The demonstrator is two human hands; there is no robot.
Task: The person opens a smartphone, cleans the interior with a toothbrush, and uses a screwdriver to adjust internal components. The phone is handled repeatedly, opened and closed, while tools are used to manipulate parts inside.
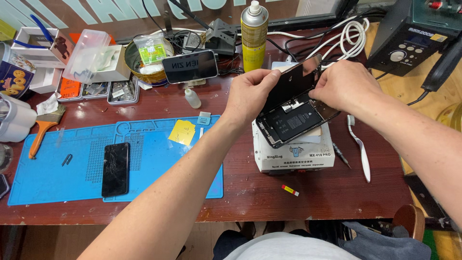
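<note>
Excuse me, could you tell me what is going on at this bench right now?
A person is working on an opened phone that rests on a white box-shaped machine. The left hand and the right hand together hold its screen panel tilted up from the body, so the dark battery shows. On the blue mat to the left lies a second phone with cracked glass. A white toothbrush lies to the right.

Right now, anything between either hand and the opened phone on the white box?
No. The left hand and right hand already hold the lifted screen above the phone body on the white box.
</note>
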